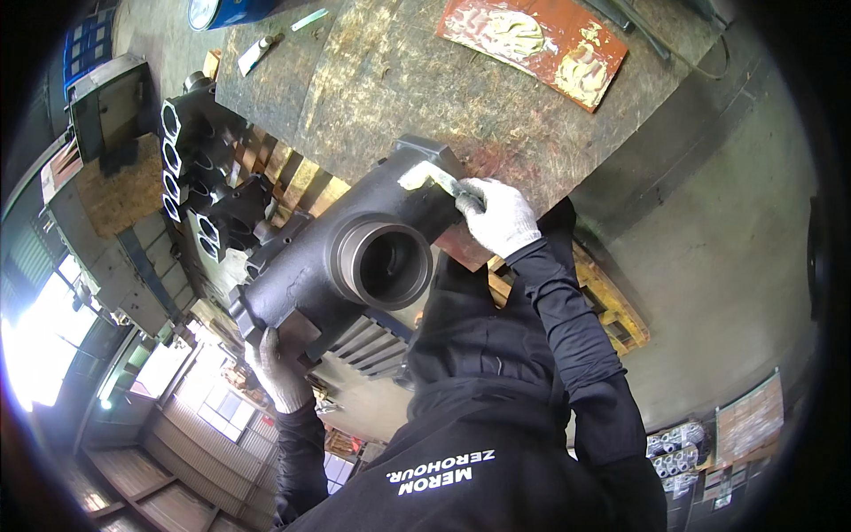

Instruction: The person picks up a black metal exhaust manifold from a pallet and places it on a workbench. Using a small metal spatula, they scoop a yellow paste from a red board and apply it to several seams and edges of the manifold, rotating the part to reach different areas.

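Black sweatshirt (pixel 523 452) is filling the foreground, and just past it a black casting (pixel 319 257) is lying slantwise between the two gloved hands, its round mouth (pixel 390 264) gaping upward! Right hand (pixel 499 217) is pinching a spatula (pixel 443 181), its blade meeting pale putty (pixel 413 177) at the casting's upper end. Left hand (pixel 279 372) is touching the opposite, lower end, fingers partly hidden; whether it's gripping, I cannot tell. Beyond, a putty-smeared red board (pixel 545 73) is resting on the bench (pixel 355 97).

Grey floor (pixel 709 257) at right — corrugated wall (pixel 182 452) lower left, glaring window (pixel 42 332) above.
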Motion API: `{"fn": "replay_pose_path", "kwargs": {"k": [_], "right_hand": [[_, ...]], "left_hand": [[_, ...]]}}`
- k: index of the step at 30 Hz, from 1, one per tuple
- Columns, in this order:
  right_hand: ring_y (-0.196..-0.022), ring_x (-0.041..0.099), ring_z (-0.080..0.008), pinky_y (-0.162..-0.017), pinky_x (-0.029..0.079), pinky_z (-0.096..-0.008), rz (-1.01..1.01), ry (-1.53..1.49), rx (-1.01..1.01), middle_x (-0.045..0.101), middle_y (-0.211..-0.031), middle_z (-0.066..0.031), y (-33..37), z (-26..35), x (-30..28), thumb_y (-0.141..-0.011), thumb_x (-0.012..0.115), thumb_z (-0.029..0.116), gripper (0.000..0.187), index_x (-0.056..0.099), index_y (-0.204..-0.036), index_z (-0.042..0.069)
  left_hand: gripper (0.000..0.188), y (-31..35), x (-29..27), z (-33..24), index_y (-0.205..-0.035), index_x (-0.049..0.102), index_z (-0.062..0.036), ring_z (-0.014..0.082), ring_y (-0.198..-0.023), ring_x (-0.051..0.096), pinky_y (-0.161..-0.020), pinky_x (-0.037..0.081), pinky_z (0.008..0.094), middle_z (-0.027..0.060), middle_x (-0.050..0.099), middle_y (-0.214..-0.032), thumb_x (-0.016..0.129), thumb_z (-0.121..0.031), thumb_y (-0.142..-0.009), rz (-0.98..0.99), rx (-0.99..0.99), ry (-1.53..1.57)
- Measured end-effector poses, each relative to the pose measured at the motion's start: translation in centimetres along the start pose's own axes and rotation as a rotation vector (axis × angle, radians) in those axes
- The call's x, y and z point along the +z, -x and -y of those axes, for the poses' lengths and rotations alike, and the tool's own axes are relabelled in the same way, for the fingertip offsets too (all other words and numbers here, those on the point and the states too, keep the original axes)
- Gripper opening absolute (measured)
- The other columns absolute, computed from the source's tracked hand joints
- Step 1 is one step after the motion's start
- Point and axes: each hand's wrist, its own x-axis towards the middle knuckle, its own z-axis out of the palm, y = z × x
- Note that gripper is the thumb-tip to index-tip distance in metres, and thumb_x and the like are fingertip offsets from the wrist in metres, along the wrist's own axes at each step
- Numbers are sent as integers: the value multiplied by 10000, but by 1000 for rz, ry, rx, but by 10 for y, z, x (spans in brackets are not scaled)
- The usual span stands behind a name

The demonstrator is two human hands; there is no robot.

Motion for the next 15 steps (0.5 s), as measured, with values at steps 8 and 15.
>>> {"fn": "replay_pose_path", "kwargs": {"k": [8, 15], "right_hand": [[-953, 712, -380, -847, 573, -432, -74, -285, -94, 730, -1048, -192, 18, 12, 7, -938, 708, 238, 298, 743, -1179, 65], [-942, 724, -337, -824, 575, -373, -104, -306, -12, 718, -1069, -153, 45, 0, 13, -916, 736, 181, 316, 752, -1218, 92]], "left_hand": [[197, -12, -16, 11, -1149, 652, -10, 228, -964, 658, -875, 528, 375, 107, 670, -1028, 608, -97, -977, 63, 78, -215], [104, -2, 5, -6, -1060, 629, -20, 211, -838, 644, -781, 533, 351, 60, 659, -906, 593, -77, -981, -44, -51, 14]]}}
